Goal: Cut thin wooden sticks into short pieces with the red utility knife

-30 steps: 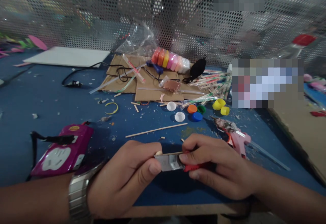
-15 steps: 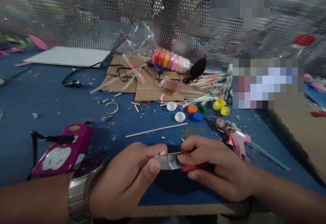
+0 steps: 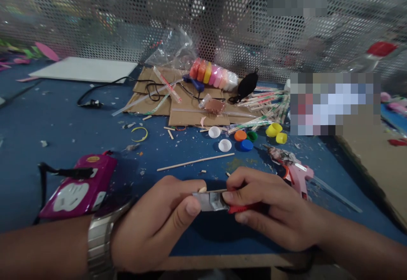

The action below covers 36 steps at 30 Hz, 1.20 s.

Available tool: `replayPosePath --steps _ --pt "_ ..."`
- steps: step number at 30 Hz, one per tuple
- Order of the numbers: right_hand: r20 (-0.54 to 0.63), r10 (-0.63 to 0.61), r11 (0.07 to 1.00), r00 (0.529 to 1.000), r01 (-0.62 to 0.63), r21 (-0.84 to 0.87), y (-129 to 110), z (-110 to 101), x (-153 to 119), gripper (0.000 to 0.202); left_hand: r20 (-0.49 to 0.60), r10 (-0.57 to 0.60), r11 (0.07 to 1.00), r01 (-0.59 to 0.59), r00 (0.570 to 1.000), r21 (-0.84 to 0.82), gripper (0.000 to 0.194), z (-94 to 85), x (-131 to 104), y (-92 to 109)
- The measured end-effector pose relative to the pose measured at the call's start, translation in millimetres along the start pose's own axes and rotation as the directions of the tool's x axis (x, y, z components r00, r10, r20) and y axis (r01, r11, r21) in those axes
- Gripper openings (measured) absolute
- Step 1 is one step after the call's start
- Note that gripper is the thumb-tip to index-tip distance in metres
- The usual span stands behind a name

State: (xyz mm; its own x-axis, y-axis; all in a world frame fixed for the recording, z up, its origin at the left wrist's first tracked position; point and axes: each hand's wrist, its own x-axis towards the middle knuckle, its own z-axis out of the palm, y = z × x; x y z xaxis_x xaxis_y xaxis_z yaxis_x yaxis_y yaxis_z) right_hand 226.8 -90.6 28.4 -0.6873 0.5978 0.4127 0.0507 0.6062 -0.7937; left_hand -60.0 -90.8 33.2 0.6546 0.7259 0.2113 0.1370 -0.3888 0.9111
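Note:
My right hand (image 3: 270, 208) is closed on a cutter (image 3: 243, 208) with a red handle and a flat grey metal blade (image 3: 208, 201) pointing left. My left hand (image 3: 159, 220), with a metal-banded watch (image 3: 100, 237) on its wrist, is closed around a thin wooden stick (image 3: 202, 190), its pale end showing by the fingertips. The blade lies against the stick, and its tip touches my left thumb area. Beyond the hands, another wooden stick (image 3: 195, 161) lies on the blue table.
A magenta device (image 3: 82, 186) with a black cable lies at left, a pink glue gun (image 3: 297, 174) at right. Farther back are bottle caps (image 3: 241, 135), cardboard (image 3: 197, 116), wrapped chopsticks (image 3: 270, 104), colored clay (image 3: 213, 75) and a white board (image 3: 84, 69). A perforated metal screen (image 3: 104, 21) stands behind.
Both hands keep their grips. The blade and stick have shifted very slightly; otherwise the scene looks the same.

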Motion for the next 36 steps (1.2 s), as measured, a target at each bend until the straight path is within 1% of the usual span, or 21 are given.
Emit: replayPosePath --steps 3,8,10,14,17,19,23,28,32,36 --pt "-0.007 0.0 1.0 1.0 0.0 -0.003 0.8 -0.5 -1.7 0.03 -0.017 -0.01 1.0 0.01 1.0 0.003 0.065 -1.1 -0.2 3.6" --pt "-0.011 0.0 1.0 1.0 0.0 -0.006 1.5 -1.0 -1.1 0.03 -0.076 -0.07 0.996 0.074 0.995 0.054 0.066 1.4 -2.1 7.0" --pt "-0.015 0.001 1.0 1.0 -0.001 -0.005 1.1 -1.2 0.2 0.031 -0.088 -0.059 0.996 0.064 0.994 0.061 0.064 1.9 -2.7 5.2" --pt "-0.022 0.008 1.0 1.0 -0.009 -0.018 1.9 -1.4 0.9 0.032 -0.075 -0.019 0.999 0.022 0.997 0.037 0.06 1.6 -2.2 -1.7" --pt "-0.022 0.029 0.999 0.999 -0.029 -0.028 4.1 -1.1 -0.2 0.032 -0.074 -0.032 0.999 0.032 0.997 0.005 0.058 2.0 0.0 -4.8" --pt "-0.024 0.032 0.999 0.999 -0.033 -0.031 5.3 -0.7 -0.7 0.033 -0.074 -0.03 1.0 0.03 0.997 -0.002 0.059 2.6 1.4 -4.2" --pt "-0.022 0.035 0.999 0.999 -0.035 -0.012 4.8 0.1 -0.5 0.032 -0.046 -0.065 0.998 0.065 0.997 -0.006 0.064 4.4 1.5 1.2" --pt "-0.016 0.037 0.999 0.999 -0.037 -0.001 2.5 1.0 -1.0 0.032 -0.081 -0.08 0.997 0.082 0.993 0.012 0.067 8.6 -1.5 5.1" --pt "-0.01 0.034 0.999 0.999 -0.034 -0.006 1.7 1.6 -1.2 0.031 -0.044 -0.072 0.997 0.073 0.996 0.02 0.067 8.7 1.0 4.8" --pt "-0.006 0.026 0.999 1.0 -0.026 -0.019 0.4 1.0 0.2 0.032 -0.011 -0.032 0.999 0.032 0.999 0.0 0.068 4.7 4.6 2.8"
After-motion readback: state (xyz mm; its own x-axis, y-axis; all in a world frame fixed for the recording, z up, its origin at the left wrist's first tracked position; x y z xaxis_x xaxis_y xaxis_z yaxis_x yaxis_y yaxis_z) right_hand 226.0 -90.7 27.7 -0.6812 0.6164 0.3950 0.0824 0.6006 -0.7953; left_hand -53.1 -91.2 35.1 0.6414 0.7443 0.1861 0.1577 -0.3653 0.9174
